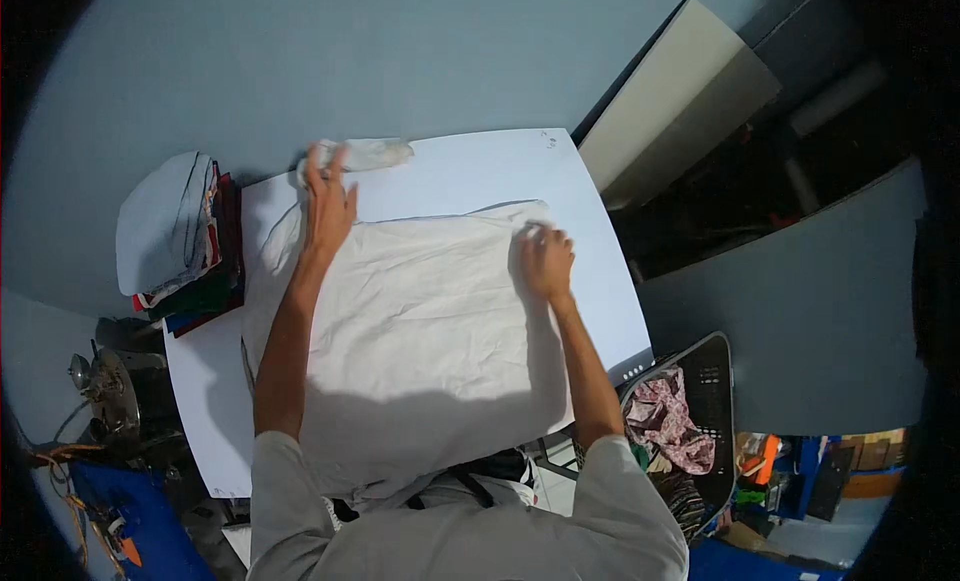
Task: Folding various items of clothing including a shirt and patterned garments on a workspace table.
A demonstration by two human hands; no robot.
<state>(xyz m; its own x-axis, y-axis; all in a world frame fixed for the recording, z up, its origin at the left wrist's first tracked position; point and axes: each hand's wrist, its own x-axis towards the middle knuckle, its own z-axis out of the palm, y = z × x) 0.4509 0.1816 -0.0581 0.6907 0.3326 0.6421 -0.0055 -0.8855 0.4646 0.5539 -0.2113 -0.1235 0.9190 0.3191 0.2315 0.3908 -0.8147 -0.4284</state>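
A large piece of white cloth (427, 318), perhaps a garment, lies spread over the white table (487, 164), with soft creases across its middle. Its near edge hangs over the front of the table by my body. My left hand (328, 206) reaches over the far left corner of the cloth, fingers apart. Its fingertips overlap a crumpled off-white cloth (379, 153) at the table's back edge. On the far right corner of the spread cloth, my right hand (549, 262) rests with bent fingers. Blur hides whether they pinch the fabric.
Folded fabrics (169, 228) are stacked at the table's left edge. A dark plastic basket (721, 401) holding a pink patterned cloth (671, 419) stands at the right. A pale panel (675, 93) leans by the wall. Some metal equipment (120, 393) sits left of the table.
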